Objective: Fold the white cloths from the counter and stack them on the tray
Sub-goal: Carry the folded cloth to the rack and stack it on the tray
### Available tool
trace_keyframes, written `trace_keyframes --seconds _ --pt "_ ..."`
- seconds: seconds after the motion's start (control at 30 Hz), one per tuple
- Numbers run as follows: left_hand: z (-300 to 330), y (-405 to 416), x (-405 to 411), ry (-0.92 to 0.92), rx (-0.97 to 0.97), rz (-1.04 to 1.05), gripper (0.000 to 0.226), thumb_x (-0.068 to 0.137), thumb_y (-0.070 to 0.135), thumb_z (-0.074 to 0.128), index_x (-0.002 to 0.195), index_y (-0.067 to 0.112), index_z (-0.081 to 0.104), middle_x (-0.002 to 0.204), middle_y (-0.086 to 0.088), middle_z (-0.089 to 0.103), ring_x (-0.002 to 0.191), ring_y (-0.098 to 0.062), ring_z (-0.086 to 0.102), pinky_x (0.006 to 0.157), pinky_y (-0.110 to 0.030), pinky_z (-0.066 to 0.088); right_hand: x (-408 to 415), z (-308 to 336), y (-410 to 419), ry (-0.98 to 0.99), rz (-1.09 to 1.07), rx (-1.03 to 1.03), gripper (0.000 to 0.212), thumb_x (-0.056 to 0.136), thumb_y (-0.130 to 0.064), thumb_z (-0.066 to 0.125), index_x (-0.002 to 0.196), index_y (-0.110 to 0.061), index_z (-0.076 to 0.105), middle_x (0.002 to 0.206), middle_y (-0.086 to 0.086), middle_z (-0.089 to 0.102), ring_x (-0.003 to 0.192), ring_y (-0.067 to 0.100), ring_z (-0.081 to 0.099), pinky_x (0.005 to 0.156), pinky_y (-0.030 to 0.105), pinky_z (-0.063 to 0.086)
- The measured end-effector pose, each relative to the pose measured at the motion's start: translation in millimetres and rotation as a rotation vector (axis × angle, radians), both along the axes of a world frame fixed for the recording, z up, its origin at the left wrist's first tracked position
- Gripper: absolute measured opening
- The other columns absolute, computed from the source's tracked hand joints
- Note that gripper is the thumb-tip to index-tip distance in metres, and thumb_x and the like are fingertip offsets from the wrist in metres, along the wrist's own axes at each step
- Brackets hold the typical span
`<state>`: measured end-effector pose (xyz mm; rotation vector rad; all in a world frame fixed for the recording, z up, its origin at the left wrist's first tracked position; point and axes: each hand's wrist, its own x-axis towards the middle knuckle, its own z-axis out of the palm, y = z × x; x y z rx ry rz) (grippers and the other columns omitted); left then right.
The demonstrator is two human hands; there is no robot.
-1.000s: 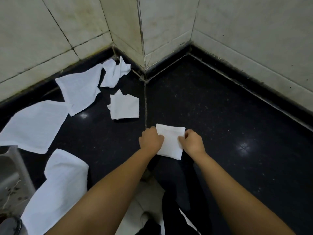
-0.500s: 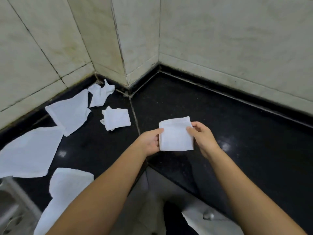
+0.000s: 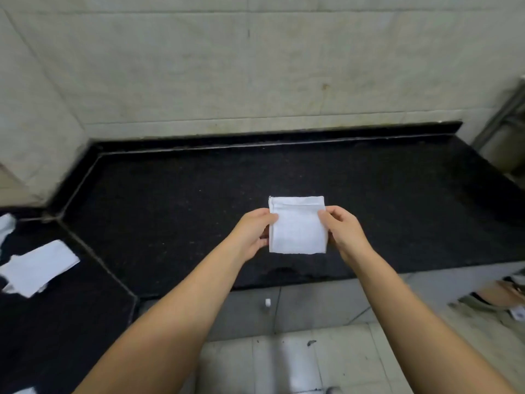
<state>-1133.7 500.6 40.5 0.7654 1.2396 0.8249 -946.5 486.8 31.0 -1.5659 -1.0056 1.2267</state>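
A person holds a folded cloth [image 3: 297, 225] up between both hands at the centre of the frame, clear of the black counter [image 3: 199, 200] behind and below it. The cloth is a neat white rectangle with a hemmed band along its top edge and a slightly ragged bottom edge. The left hand [image 3: 252, 237] pinches its left side, thumb lying on the front face near the upper corner, the other fingers hidden behind the fabric. The right hand [image 3: 342, 230] grips the right side the same way, thumb on the front, fingers curled round the back. Both bare forearms run in from the bottom of the frame.

The counter fills the middle band, dark and speckled, with a raised black lip where it meets the pale tiled wall [image 3: 255, 75]. Its front edge runs just below the hands, and the grey tiled floor [image 3: 284, 356] shows beneath it at the bottom centre.

At the left edge, on an angled part of the counter, lies a loose cloth [image 3: 37, 265], crumpled and partly doubled over, well apart from the hands. Another scrap of white [image 3: 6, 227] shows higher up at that same edge, mostly cut off. At the far right, a metal frame [image 3: 502, 118] leans by the wall, blurred. No tray is in view.
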Motion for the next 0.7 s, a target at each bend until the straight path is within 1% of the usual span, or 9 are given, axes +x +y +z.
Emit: trace_keyframes --seconds 0.13,0.2,0.27,0.33,0.4,0.5,0.57,0.6,0.7 --pt "1 -8 119 -0.047 0.002 -0.208 0.015 0.093 0.017 0.054 0.103 0.012 0.065 0.106 -0.005 0.069 0.101 -0.022 0.064 0.093 -0.041 0.051 116 5 -47 -0.020 -0.199 0.000 0.017 0.094 -0.022 0.052 0.096 -0.010 0.063 0.090 0.005 0.066 0.078 0.019 0.059 0.065 0.035 0.049" --pt "3 -22 185 -0.050 0.033 -0.288 0.014 0.094 0.017 0.053 0.101 0.011 0.064 0.098 -0.004 0.069 0.093 -0.020 0.064 0.092 -0.041 0.051 175 7 -72 -0.028 -0.301 0.010 0.017 0.094 -0.021 0.051 0.096 -0.009 0.063 0.087 0.004 0.064 0.076 0.019 0.058 0.066 0.037 0.048" --pt "6 -36 252 -0.040 0.073 -0.343 0.012 0.095 0.014 0.051 0.094 0.010 0.062 0.092 -0.004 0.067 0.087 -0.019 0.063 0.089 -0.039 0.051 233 11 -96 -0.021 -0.378 0.022 0.016 0.095 -0.020 0.052 0.095 -0.009 0.063 0.084 0.003 0.064 0.074 0.017 0.057 0.066 0.033 0.048" --pt "5 -50 316 -0.024 0.100 -0.384 0.013 0.094 0.015 0.051 0.088 0.010 0.061 0.092 -0.007 0.066 0.086 -0.021 0.062 0.085 -0.039 0.051 291 14 -120 -0.024 -0.431 0.027 0.014 0.096 -0.020 0.052 0.089 -0.013 0.062 0.072 -0.002 0.062 0.061 0.010 0.056 0.055 0.024 0.044" --pt "6 -62 378 -0.009 0.129 -0.440 0.012 0.093 0.017 0.052 0.087 0.009 0.059 0.092 -0.011 0.062 0.085 -0.022 0.059 0.076 -0.037 0.049 347 21 -141 -0.049 -0.479 0.050 0.016 0.095 -0.019 0.053 0.082 -0.016 0.061 0.064 -0.004 0.058 0.053 0.008 0.051 0.051 0.022 0.039" --pt "13 -80 465 0.004 0.162 -0.512 0.010 0.094 0.016 0.051 0.089 0.009 0.056 0.088 -0.013 0.054 0.076 -0.021 0.051 0.065 -0.031 0.044 430 31 -166 -0.099 -0.547 0.063 0.017 0.095 -0.018 0.053 0.078 -0.016 0.059 0.071 0.002 0.058 0.059 0.014 0.048 0.054 0.024 0.038" --pt "19 -89 512 0.002 0.173 -0.546 0.011 0.095 0.016 0.050 0.091 0.008 0.056 0.089 -0.013 0.055 0.080 -0.023 0.052 0.068 -0.034 0.044 476 36 -176 -0.106 -0.591 0.072 0.018 0.095 -0.017 0.054 0.078 -0.016 0.058 0.071 0.004 0.056 0.059 0.014 0.047 0.050 0.023 0.038" --pt "23 -92 536 0.001 0.172 -0.559 0.012 0.096 0.016 0.050 0.091 0.007 0.057 0.091 -0.012 0.057 0.082 -0.023 0.054 0.070 -0.035 0.045 500 37 -180 -0.116 -0.605 0.082 0.018 0.095 -0.016 0.054 0.077 -0.016 0.058 0.071 0.003 0.057 0.060 0.014 0.047 0.052 0.024 0.039" --pt "25 -83 561 -0.009 0.182 -0.544 0.013 0.096 0.015 0.049 0.091 0.008 0.059 0.095 -0.013 0.059 0.085 -0.024 0.055 0.074 -0.037 0.046 520 43 -178 -0.135 -0.573 0.083 0.018 0.094 -0.016 0.054 0.077 -0.016 0.059 0.073 0.001 0.059 0.062 0.013 0.050 0.057 0.026 0.041"
